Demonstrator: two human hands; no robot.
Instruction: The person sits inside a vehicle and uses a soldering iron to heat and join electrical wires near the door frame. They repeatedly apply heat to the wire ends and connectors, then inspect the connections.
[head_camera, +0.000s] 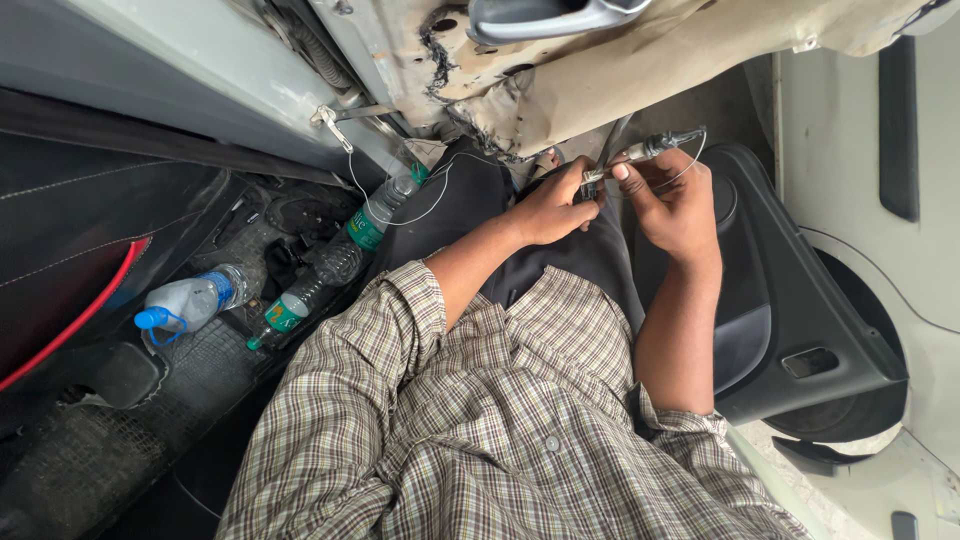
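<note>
Down in our lap, both hands meet over one small part — a thin metal cable end with a silvery cylindrical fitting (650, 150). Our left hand (552, 205) has its fingers drawn together, pinching the near end of that fitting between thumb and fingertips. Our right hand (678, 205) curls narrowly around the same piece from the other side, forefinger pressed on top, and a loop of fine wire runs past its knuckles. The fitting sits just above our dark trousers, between the two hands and close under the stripped beige inner face of the car door (620, 70), whose grey pull handle (545, 20) shows at the top.

A thin white wire (400, 210) trails from a metal bracket on the door edge down toward our knee. To the left, on the black rubber floor mat (110, 450), lie three bottles — two clear plastic ones with green labels (330, 275) and a cloudy one with a blue cap (190, 302). The removed black plastic door trim panel (790, 300) lies on our right.
</note>
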